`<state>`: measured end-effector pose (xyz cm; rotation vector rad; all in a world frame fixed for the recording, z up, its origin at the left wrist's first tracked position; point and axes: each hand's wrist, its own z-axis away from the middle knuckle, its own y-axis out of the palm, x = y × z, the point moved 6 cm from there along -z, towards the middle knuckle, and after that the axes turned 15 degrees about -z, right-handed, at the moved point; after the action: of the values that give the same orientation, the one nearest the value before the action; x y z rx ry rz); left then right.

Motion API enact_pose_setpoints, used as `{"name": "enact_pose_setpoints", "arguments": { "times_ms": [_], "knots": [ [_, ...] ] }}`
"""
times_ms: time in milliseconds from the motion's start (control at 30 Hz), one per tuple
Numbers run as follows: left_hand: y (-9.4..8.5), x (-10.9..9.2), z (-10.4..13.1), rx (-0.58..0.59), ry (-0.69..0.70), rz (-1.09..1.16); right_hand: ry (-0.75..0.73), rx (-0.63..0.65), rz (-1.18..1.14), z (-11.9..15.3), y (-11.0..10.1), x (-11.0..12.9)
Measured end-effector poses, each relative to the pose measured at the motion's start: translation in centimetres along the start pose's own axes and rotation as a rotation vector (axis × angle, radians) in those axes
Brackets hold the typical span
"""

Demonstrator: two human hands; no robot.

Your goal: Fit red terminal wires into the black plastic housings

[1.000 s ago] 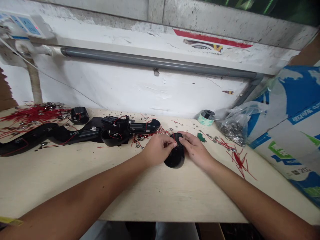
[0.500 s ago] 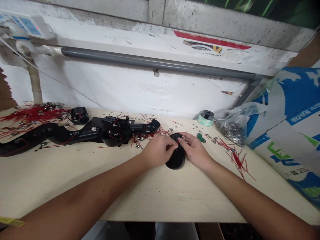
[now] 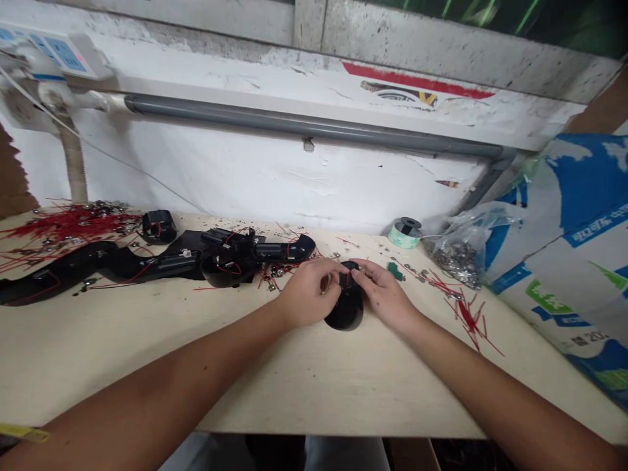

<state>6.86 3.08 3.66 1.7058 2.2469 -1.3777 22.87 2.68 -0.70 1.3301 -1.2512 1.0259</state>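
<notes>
A glossy black plastic housing (image 3: pixel 346 315) with a rounded lower end stands between my hands over the table. A short red wire (image 3: pixel 348 278) shows in its upper part. My right hand (image 3: pixel 385 293) grips the housing's right side, thumb at the front near the wire and fingers behind the upper edge. On the other side, my left hand (image 3: pixel 310 293) is curled against the housing. Its index finger reaches to the upper edge by the wire, and its thumb is partly hidden. Whether the left fingers also pinch the wire cannot be made out.
Several black housings (image 3: pixel 228 271) with red wires lie at the left. Behind them is a heap of red wires with metal bits (image 3: pixel 73 221). To the right are a tape roll (image 3: pixel 403 239), a bag of metal parts (image 3: pixel 458 258), loose red wires (image 3: pixel 470 316) and a blue-white package (image 3: pixel 564 261).
My left index finger has straightened toward the housing's upper edge, and the left pinch at the red wire has loosened. My right hand keeps its hold. The view has shifted slightly.
</notes>
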Motion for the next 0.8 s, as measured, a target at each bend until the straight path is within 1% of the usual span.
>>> {"name": "enact_pose_setpoints", "arguments": {
  "times_ms": [67, 133, 200, 267, 333, 400, 467, 600, 633, 700, 800],
  "knots": [
    [-0.5, 0.5, 0.1, -0.077, -0.062, -0.008, -0.026, -0.037, -0.024, -0.2, -0.4, 0.0],
    [-0.4, 1.0, 0.2, -0.076, -0.134, -0.017, -0.033, -0.091, -0.091, -0.3, -0.8, 0.0],
    [0.0, 1.5, 0.3, -0.016, -0.194, -0.005, 0.010, -0.132, -0.193, -0.3, -1.0, -0.3],
    [0.5, 1.8, 0.2, 0.076, -0.248, 0.018, 0.048, -0.145, -0.257, -0.3, -1.0, -0.5],
    [1.0, 2.0, 0.1, 0.180, -0.307, 0.024, 0.028, -0.144, -0.252, -0.3, -1.0, -0.3],
    [1.3, 1.9, 0.1, 0.266, -0.367, 0.046, -0.029, -0.132, -0.220, -0.3, -1.0, -0.1],
    [1.5, 1.9, 0.1, 0.306, -0.439, 0.154, -0.082, -0.111, -0.182, -0.3, -0.9, 0.2],
    [2.6, 2.2, 0.4, 0.382, -0.550, 0.483, -0.159, -0.042, -0.098, 0.1, -0.2, 0.7],
    [2.9, 2.5, 0.5, 0.393, -0.565, 0.520, -0.166, -0.029, -0.082, 0.2, 0.0, 0.8],
    [3.2, 3.3, 0.7, 0.376, -0.581, 0.554, -0.148, -0.028, -0.083, 0.4, 0.1, 0.7],
    [3.5, 4.4, 0.8, 0.309, -0.618, 0.639, -0.032, -0.012, -0.173, 0.4, 0.1, -0.2]
  ]
}}
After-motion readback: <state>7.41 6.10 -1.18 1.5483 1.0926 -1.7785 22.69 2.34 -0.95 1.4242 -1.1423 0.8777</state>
